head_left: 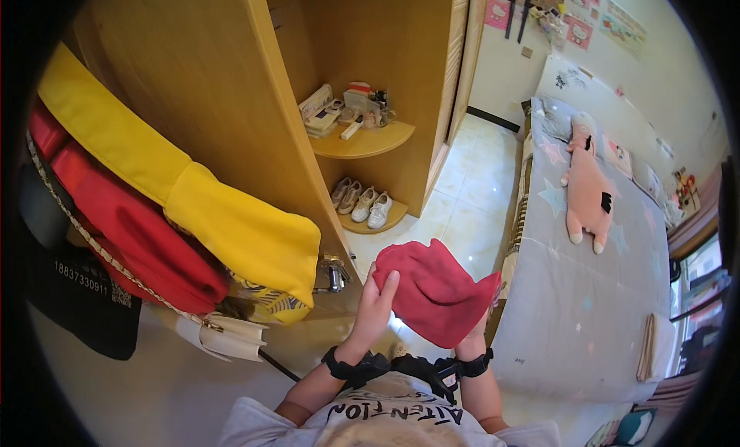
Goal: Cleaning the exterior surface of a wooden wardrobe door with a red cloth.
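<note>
A red piece of folded cloth [433, 293] is held up in front of me, between my two hands; its exact kind I cannot make out. My left hand [375, 304] grips its left edge, the thumb lying on top and the other fingers behind. My right hand [475, 341] is under its lower right side, with most of the fingers hidden by the fabric. One corner of the cloth points out to the right. Black straps are around both my wrists.
At left, yellow [239, 220] and red garments [139, 223] and a white bag [229, 337] hang by a wooden wardrobe [200, 77]. Its corner shelves [366, 142] carry small items and shoes [370, 206]. A bed [574, 308] with a pink plush toy [590, 189] stands at right.
</note>
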A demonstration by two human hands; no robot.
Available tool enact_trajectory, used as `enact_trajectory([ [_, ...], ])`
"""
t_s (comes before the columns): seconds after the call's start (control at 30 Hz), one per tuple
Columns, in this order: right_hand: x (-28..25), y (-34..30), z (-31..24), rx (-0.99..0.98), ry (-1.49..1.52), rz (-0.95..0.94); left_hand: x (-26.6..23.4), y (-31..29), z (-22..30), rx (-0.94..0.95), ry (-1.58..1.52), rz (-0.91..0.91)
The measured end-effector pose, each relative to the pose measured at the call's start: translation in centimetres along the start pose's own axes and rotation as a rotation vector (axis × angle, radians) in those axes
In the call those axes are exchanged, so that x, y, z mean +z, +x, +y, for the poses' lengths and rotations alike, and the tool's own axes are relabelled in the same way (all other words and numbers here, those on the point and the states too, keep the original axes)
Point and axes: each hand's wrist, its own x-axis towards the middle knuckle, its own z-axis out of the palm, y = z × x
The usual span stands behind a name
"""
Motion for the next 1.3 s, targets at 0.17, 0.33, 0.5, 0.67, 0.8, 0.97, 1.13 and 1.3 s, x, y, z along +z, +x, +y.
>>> enact_trajectory([
  [0.17, -0.6, 0.6, 1.4, 0.017, -0.108, 0.114, -0.6, 2.3, 3.1, 0.278, 0.449, -0.040],
  [0.33, -0.4, 2.0, 2.5, 0.100, 0.338, -0.076, -2.8, 4.5, 5.2, -0.075, 0.082, -0.125],
  [0.5, 3.0, 1.8, 4.4, -0.111, -0.081, 0.108, -2.4, 4.5, 6.9, -0.390, -0.406, -0.288],
  [0.67, 2.6, 5.8, 7.5, -0.040, -0.034, 0.059, -3.0, 5.5, 6.7, -0.374, -0.460, -0.287],
  [0.8, 1.9, 7.1, 7.8, 0.014, 0.108, 0.010, -3.5, 5.6, 6.3, -0.327, -0.430, -0.235],
  [0.97, 1.1, 7.0, 6.8, 0.034, 0.263, -0.044, -5.7, 7.5, 4.3, -0.014, 0.094, -0.183],
  [1.13, -0.4, 6.8, 6.0, 0.001, 0.361, -0.052, -13.9, 14.4, -0.9, 0.355, 0.817, 0.164],
  [1.3, 0.8, 5.3, 5.3, 0.073, 0.286, -0.059, -21.0, 19.1, -5.3, 0.619, 1.455, 0.335],
])
